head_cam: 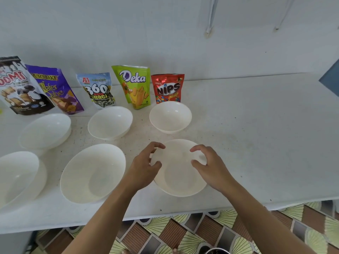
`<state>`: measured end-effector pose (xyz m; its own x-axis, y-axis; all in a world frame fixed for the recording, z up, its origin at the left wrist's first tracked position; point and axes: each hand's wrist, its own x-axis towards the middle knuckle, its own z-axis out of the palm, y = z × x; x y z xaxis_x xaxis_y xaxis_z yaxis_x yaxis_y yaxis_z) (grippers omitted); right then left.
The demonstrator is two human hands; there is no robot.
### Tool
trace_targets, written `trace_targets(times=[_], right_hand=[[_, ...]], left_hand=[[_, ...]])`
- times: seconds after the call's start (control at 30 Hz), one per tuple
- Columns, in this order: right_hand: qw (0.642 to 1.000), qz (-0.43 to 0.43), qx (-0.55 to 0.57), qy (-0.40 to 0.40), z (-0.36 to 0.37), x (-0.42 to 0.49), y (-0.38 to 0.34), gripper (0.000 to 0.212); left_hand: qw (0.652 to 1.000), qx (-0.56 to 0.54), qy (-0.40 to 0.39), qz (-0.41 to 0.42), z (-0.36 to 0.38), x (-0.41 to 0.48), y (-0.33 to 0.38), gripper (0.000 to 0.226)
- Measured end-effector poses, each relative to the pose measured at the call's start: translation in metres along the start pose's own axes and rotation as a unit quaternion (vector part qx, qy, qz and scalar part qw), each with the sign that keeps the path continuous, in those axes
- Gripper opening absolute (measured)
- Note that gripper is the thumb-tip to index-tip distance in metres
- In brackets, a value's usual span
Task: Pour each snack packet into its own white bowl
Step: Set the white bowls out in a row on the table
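Straight beyond the fingertips (159, 146), past the far bowl (170, 117), the NIPS packet (167, 88) stands upright, while left hand (145, 169) and right hand (209, 167) hover half-curled, grasping nothing, over the near bowl (178, 180).

White bowl (180, 178) upright, empty, directly under curled fingers (200, 149) of both hands. Five more bowls (93, 173) left of and beyond fingers. Five snack packets (167, 88) upright, well beyond fingertips.

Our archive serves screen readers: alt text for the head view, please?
A person's left hand and right hand curl over the front-right white bowl on a table; whether they hold it is unclear. Other bowls sit left and behind, five snack packets along the wall.
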<state>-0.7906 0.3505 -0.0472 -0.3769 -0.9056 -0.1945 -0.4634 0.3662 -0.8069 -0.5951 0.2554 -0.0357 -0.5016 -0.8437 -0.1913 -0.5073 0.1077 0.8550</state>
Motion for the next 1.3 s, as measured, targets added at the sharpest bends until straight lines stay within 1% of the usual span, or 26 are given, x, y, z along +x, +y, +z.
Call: trace_targets(times=[0.13, 0.2, 0.3, 0.37, 0.47, 0.53, 0.63, 0.83, 0.93, 1.0, 1.1, 1.3], right_hand=[[0.999, -0.038, -0.004, 0.032, -0.003, 0.001, -0.009, 0.023], [0.996, -0.074, -0.014, 0.054, -0.005, 0.004, -0.019, 0.023], [0.988, -0.128, -0.018, 0.088, -0.004, 0.011, -0.037, 0.02], [0.98, -0.167, 0.006, 0.107, 0.0, 0.016, -0.053, 0.018], [0.968, -0.21, 0.064, 0.121, 0.012, 0.026, -0.086, 0.011], [0.963, -0.225, 0.109, 0.097, 0.024, 0.032, -0.113, 0.013], [0.955, -0.263, 0.129, 0.044, 0.052, 0.037, -0.154, 0.017], [0.936, -0.312, 0.161, -0.04, 0.123, 0.038, -0.227, 0.019], [0.929, -0.313, 0.181, -0.082, 0.169, 0.034, -0.263, 0.017], [0.926, -0.319, 0.176, -0.097, 0.2, 0.033, -0.285, 0.014], [0.925, -0.317, 0.18, -0.108, 0.246, 0.034, -0.317, 0.011], [0.924, -0.318, 0.181, -0.114, 0.331, 0.034, -0.375, 0.012]], left_hand=[[1.0, 0.008, -0.008, 0.022, -0.009, 0.004, 0.006, 0.036], [0.999, -0.006, 0.009, 0.04, -0.018, 0.005, 0.012, 0.029], [0.994, -0.043, 0.067, 0.074, -0.037, 0.005, 0.023, 0.016], [0.986, -0.076, 0.109, 0.099, -0.056, 0.003, 0.03, 0.01], [0.972, -0.105, 0.174, 0.121, -0.091, -0.007, 0.036, 0.015], [0.961, -0.109, 0.221, 0.123, -0.119, -0.018, 0.036, 0.017], [0.949, -0.093, 0.277, 0.119, -0.162, -0.036, 0.028, 0.018], [0.925, -0.091, 0.352, 0.11, -0.24, -0.079, -0.006, 0.019], [0.919, -0.086, 0.37, 0.104, -0.284, -0.099, -0.035, 0.019], [0.918, -0.08, 0.375, 0.096, -0.314, -0.11, -0.055, 0.019], [0.917, -0.083, 0.38, 0.087, -0.359, -0.125, -0.083, 0.019], [0.916, -0.082, 0.386, 0.071, -0.439, -0.149, -0.136, 0.016]])
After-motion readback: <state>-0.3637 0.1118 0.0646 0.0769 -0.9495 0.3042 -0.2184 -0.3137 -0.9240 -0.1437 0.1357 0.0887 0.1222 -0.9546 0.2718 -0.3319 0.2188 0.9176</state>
